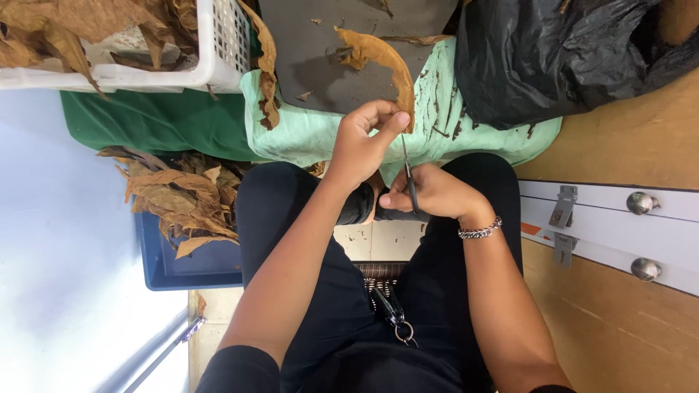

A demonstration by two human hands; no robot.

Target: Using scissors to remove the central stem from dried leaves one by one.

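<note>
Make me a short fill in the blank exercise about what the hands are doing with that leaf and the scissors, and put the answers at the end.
1. The left hand pinches a dried brown ____ between its fingers.
2. The right hand holds a pair of ____ with the blades pointing up at the leaf.
3. A metal chain ____ sits on the right wrist.
4. More dried leaves lie in a dark ____ tray beside the person's leg.

Missing words: leaf; scissors; bracelet; blue

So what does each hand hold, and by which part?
Left hand pinches the dried leaf at its lower end; right hand grips the scissors by the handles.
</note>
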